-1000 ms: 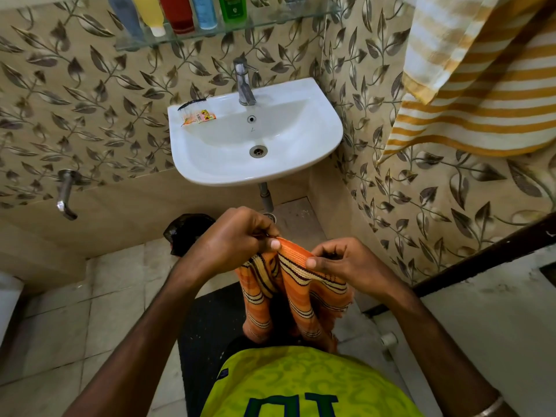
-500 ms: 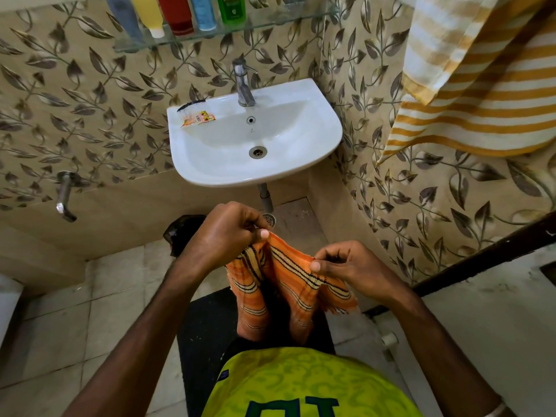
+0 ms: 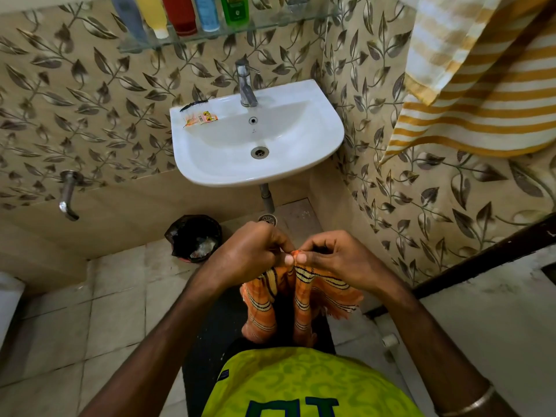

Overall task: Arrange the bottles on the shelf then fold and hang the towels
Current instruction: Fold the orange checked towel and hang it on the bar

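An orange towel with black and cream stripes [image 3: 301, 299] hangs in folds in front of me, below the sink. My left hand [image 3: 252, 254] and my right hand [image 3: 337, 257] pinch its top edge side by side, thumbs almost touching. Several coloured bottles [image 3: 180, 13] stand in a row on the glass shelf [image 3: 270, 24] above the sink. A white towel with yellow stripes [image 3: 481, 79] hangs at the upper right against the tiled wall.
The white sink [image 3: 258, 173] with a steel tap [image 3: 246, 82] juts from the wall ahead; a comb and sachets lie on its rim. A black bin [image 3: 194, 242] stands on the floor left of my hands. A wall tap [image 3: 67, 194] sticks out at left. A dark door frame [image 3: 481, 260] runs along the right.
My hands have come together, bringing the two held parts of the orange towel's top edge close. The towel hangs narrower, doubled beneath them.
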A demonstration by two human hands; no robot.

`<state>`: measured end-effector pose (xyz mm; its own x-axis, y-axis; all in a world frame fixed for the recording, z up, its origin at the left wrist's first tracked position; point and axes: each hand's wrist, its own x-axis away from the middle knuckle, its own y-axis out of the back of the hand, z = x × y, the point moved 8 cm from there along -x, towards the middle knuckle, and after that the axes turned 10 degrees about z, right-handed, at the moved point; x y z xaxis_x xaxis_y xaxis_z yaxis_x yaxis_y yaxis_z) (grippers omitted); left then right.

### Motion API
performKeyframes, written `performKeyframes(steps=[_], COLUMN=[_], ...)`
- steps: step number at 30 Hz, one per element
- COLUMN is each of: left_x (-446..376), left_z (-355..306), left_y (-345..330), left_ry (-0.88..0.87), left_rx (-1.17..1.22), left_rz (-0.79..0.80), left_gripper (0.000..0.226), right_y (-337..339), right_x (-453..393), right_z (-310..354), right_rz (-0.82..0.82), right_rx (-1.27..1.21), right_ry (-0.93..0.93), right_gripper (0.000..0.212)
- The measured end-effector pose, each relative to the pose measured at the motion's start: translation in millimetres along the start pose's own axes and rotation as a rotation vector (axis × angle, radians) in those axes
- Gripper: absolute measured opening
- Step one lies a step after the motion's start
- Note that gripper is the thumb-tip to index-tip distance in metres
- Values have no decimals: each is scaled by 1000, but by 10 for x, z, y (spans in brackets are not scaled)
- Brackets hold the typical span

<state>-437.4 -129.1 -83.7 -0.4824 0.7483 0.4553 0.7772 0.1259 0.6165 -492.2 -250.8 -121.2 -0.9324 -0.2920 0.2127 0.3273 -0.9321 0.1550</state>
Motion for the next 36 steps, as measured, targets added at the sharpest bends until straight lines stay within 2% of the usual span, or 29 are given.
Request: performKeyframes(steps=[3,15,22,24,27,30,33,36], left_x=[9,104,89,79,69,41,3,-36], left_z=[47,160,163,146,81,28,-58,-109], left_y=[63,245,278,260,211,117,-14,-79], left_ry=[36,78,99,97,50,14,-36,-46], left_rx=[7,92,57,35,8,13,-1,-46], left_rz=[-55,-102,-139,-134,-115,-59,36,76], left_gripper=[5,8,9,11,31,39,39,25], right_y=[6,108,89,86,57,29,25,34], right_x=[23,216,230,210,151,97,54,31], right_z=[3,-223,-154,-114,-97,-97,-29,55], right_rz=[-6,-33,-28,-28,-20,-5,7,6], right_rx=[-8,-52,-72,-79,-29,3,49,101], right_ry=[-5,-83,-66,-46,-40,-60,-47,-19], right_gripper=[20,32,20,22,17,15,15,19])
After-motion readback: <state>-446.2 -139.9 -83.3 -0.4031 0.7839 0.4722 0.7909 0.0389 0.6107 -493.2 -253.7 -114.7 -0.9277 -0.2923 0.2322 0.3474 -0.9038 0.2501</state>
